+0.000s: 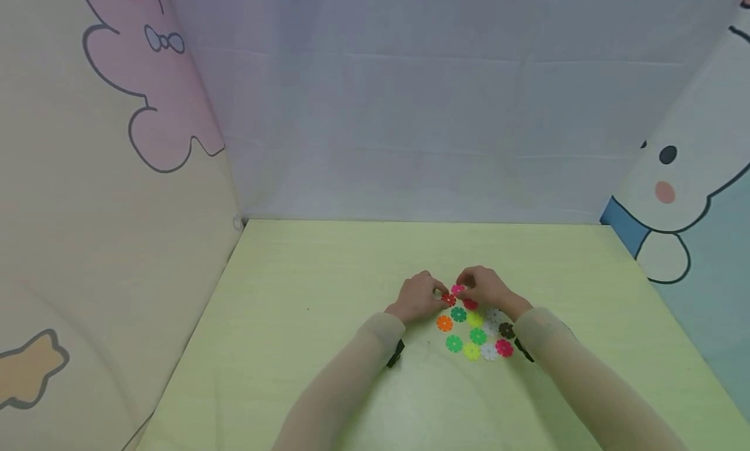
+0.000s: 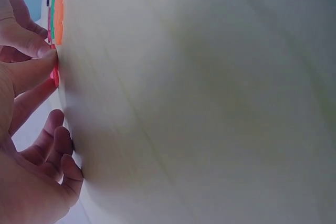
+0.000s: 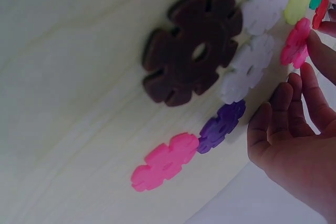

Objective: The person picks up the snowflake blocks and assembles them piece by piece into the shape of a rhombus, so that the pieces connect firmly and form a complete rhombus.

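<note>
My left hand (image 1: pixel 418 298) pinches a red notched plastic disc (image 1: pixel 449 300), shaped like a flower, close to the tabletop. Just right of it, my right hand (image 1: pixel 487 287) holds a pink notched disc (image 1: pixel 457 289) between thumb and forefinger. The two discs are side by side; whether they are joined I cannot tell. Under the right hand lies a crimson disc (image 1: pixel 471 304). Nearer to me are an orange disc (image 1: pixel 444 323), green disc (image 1: pixel 459 314), yellow disc (image 1: pixel 475 319) and dark brown disc (image 3: pixel 184 61). The right wrist view shows a purple disc (image 3: pixel 221 127) and another pink disc (image 3: pixel 165 162).
More discs lie at the near side of the group, among them a white disc (image 1: pixel 489 351) and a magenta disc (image 1: pixel 504 347). The pale table (image 1: pixel 281 347) is bordered by a plain back curtain (image 1: pixel 410 132) and printed side walls (image 1: pixel 140 243).
</note>
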Demonstrator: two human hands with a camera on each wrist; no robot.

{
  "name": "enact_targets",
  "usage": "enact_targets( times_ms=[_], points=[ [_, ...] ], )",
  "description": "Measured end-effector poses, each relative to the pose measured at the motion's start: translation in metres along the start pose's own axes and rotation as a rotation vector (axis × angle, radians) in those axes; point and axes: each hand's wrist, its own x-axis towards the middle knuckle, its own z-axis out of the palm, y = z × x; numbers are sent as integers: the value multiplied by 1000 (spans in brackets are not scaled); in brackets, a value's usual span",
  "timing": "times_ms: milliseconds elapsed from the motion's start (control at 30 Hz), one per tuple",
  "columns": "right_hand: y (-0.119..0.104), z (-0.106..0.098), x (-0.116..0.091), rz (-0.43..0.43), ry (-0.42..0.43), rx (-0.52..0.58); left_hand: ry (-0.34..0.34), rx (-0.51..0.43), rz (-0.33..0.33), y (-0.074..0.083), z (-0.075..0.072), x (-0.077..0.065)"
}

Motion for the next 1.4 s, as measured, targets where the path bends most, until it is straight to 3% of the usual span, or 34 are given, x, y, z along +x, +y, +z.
enact_targets(
  times_ms=[167,433,833,1067,1233,1400],
  points=[
    [2,0,-1,-11,7,19,-5,-4,-23,2,0,3],
    [2,0,-1,-18,28,15,-49,-106,-107,6,0,8],
    [4,2,-4,-10,67,29,-26,-272,-107,5,2,5],
    [4,1,-9,-39,156,35,12,-309,-96,2,2,7],
    [3,0,-11,-66,160,69,46,-360,-84,0,1,5],
    [-1,-1,-12,-54,140,62,64,-484,-74,-7,-1,-1]
  ],
)
